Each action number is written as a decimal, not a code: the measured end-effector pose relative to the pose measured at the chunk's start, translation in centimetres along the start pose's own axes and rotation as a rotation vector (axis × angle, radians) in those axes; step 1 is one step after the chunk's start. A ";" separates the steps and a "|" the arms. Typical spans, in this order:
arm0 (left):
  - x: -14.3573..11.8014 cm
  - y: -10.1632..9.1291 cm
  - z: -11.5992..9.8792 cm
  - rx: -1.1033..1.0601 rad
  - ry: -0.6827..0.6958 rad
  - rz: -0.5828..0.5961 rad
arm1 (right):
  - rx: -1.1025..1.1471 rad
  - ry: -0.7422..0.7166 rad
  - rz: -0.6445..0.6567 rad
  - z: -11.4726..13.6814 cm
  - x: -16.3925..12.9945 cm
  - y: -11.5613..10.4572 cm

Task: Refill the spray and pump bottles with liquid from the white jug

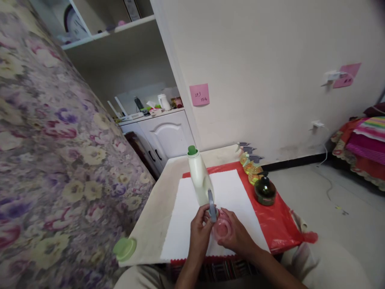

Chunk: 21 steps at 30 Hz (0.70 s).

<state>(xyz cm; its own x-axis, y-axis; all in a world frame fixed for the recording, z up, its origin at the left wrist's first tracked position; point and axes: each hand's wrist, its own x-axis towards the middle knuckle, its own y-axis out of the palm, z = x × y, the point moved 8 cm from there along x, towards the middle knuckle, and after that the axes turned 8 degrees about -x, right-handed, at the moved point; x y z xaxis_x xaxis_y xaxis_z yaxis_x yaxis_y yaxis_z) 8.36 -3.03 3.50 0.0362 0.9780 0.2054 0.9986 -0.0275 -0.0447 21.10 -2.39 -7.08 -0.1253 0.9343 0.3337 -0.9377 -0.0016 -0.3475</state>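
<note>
My right hand [239, 237] is wrapped round a pink see-through spray bottle [222, 229], tilted so that its round base faces me. At the bottle's neck, my left hand [200, 230] grips the grey trigger sprayer head [212, 206]. Whether the head is screwed on or loose, I cannot tell. Just behind my hands a tall pale green jug [200, 176] with a handle stands upright on a white sheet [183, 216]. Its neck has a white rim with a green spout [191, 150] inside and no cap on it.
A green cap [124, 249] lies at the table's near left corner. On the red plastic cover [281, 224], several spray bottles with yellow liquid [255, 174] stand in a row beside a dark green pump bottle [265, 192]. A floral curtain [75, 160] hangs at left; a wall [255, 80] rises behind.
</note>
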 end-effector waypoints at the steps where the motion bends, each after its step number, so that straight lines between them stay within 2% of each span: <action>1: 0.1 0.0 0.2 0.003 -0.002 -0.003 | 0.007 -0.004 -0.001 0.0 0.0 0.0; 21: 0.3 0.2 0.2 0.126 -0.030 -0.031 | 0.058 0.018 0.013 -0.4 0.0 0.3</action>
<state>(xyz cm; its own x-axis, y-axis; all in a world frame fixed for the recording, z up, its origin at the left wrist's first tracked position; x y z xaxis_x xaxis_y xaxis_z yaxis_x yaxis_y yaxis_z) 8.61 -2.71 3.39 0.0024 0.9837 0.1798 0.9866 0.0270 -0.1611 20.93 -2.27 -7.51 -0.1323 0.9404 0.3133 -0.9534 -0.0342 -0.2999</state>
